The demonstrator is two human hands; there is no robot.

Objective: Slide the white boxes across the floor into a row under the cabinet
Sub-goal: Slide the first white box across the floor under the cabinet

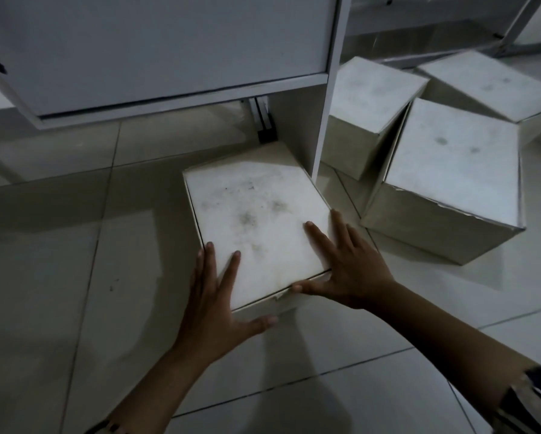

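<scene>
A white box (256,214) with a smudged lid sits on the tiled floor, its far end just under the white cabinet (156,51). My left hand (219,302) grips its near left corner, fingers on the lid and thumb against the front side. My right hand (347,267) holds the near right corner the same way. Three more white boxes stand to the right of the cabinet's side panel: one nearest (451,170), one behind it (372,101), one at the far right (494,83).
The cabinet's white side panel (328,98) stands right beside the held box. A black-tipped metal bracket (264,123) sits under the cabinet behind the box. A metal frame leg (513,29) is at the top right. Tiled floor (59,245) spreads to the left.
</scene>
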